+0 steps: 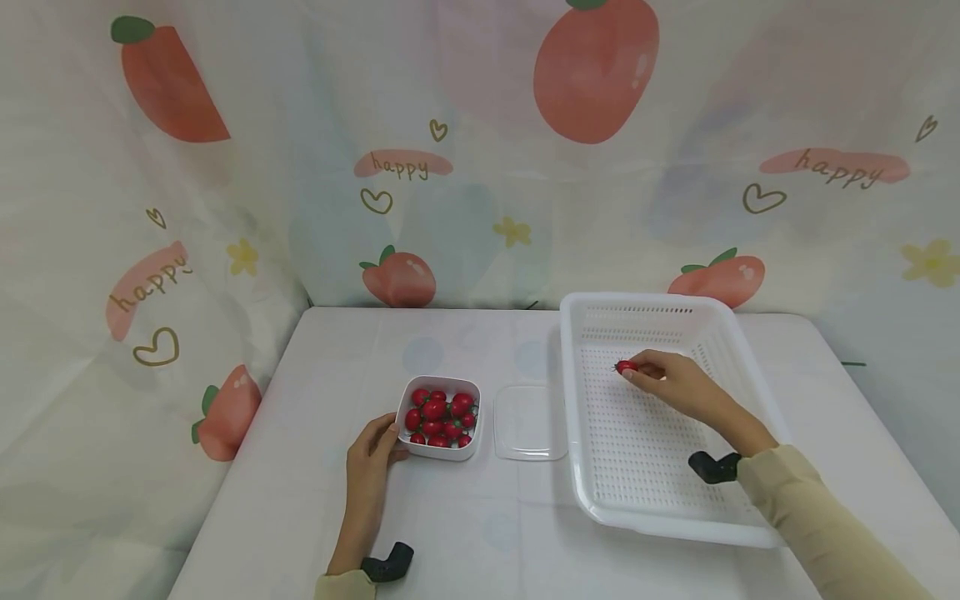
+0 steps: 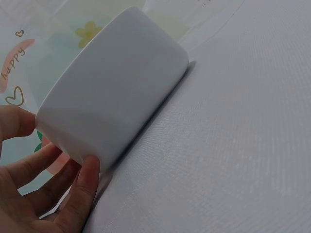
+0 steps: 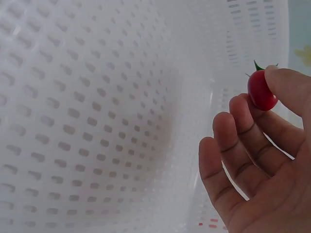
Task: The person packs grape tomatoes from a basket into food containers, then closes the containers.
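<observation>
On the white tablecloth (image 1: 315, 500), far left, the left hand (image 1: 369, 454) steadies a small white container (image 1: 438, 452), thumb and fingers curled against its smooth rounded-square wall. Container holds a heap of cherry tomatoes (image 1: 439, 417), glossy red with green calyxes; roughly a dozen or more remain, so the transfer looks barely begun. Just right of it lies a clear plastic lid (image 1: 529, 422), flat, off the container. Further right, a white perforated plastic basket (image 1: 592, 467), rectangular with slotted walls and floor; no fruit visible lying in it. Over its back half the right hand (image 1: 678, 382) pinches one cherry tomato (image 1: 627, 366) between thumb and forefinger, remaining fingers loosely spread, fruit not yet set down.
</observation>
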Demonstrator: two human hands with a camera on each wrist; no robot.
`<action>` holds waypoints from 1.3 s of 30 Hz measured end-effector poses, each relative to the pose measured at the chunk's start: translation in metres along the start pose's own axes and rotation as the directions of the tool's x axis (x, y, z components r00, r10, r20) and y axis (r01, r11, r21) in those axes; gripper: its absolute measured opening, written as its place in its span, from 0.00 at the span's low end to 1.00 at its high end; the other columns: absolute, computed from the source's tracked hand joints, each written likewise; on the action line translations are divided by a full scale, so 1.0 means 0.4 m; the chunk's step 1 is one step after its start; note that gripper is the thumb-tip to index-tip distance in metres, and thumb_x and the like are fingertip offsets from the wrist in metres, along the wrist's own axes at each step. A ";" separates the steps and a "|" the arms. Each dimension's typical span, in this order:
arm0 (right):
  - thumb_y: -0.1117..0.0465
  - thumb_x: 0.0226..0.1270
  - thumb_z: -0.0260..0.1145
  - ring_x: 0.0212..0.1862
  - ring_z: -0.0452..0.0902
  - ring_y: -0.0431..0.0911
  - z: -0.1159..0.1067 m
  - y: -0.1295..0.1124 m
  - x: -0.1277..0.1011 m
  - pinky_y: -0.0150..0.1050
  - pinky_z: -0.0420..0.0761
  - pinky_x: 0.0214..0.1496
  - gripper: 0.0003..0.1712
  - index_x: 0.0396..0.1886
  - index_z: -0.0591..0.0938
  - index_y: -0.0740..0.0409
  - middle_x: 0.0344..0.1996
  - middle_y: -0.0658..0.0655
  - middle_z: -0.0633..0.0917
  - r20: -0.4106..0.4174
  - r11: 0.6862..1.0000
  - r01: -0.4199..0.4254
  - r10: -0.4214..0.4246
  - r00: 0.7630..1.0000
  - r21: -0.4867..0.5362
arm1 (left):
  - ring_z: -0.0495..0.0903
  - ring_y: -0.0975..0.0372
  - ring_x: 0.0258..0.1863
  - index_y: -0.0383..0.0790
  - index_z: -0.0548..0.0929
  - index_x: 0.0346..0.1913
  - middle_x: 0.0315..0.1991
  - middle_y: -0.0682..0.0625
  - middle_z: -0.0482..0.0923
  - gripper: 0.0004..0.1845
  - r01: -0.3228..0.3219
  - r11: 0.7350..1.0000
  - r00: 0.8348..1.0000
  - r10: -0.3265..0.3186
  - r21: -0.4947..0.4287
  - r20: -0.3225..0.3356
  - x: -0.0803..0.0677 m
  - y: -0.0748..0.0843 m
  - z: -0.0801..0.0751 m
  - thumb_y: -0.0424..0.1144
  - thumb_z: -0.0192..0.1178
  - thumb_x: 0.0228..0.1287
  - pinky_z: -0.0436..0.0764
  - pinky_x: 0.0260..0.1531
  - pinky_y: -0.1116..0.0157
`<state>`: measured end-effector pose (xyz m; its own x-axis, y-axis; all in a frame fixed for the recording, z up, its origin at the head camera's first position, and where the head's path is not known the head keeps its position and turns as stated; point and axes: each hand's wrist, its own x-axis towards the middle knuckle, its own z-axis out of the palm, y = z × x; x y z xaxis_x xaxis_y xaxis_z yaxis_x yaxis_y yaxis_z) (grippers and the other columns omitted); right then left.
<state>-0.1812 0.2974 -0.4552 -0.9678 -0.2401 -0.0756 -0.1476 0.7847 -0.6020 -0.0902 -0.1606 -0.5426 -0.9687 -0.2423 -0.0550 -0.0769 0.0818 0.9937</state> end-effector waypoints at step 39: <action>0.63 0.70 0.72 0.41 0.82 0.43 0.092 -0.329 0.012 0.32 0.84 0.43 0.14 0.54 0.85 0.55 0.44 0.53 0.90 -0.093 0.961 0.223 -0.211 0.973 0.161 | 0.85 0.66 0.44 0.42 0.81 0.66 0.64 0.42 0.81 0.20 0.019 1.000 1.000 -0.019 0.011 -0.007 -0.008 0.012 0.002 0.47 0.55 0.81 0.87 0.48 0.74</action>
<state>-0.1589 0.1718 -0.4057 -0.9297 -0.3456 0.1273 -0.3253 0.6085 -0.7238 -0.0877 -0.1585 -0.5377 -0.9655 -0.2501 -0.0727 -0.0974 0.0877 0.9914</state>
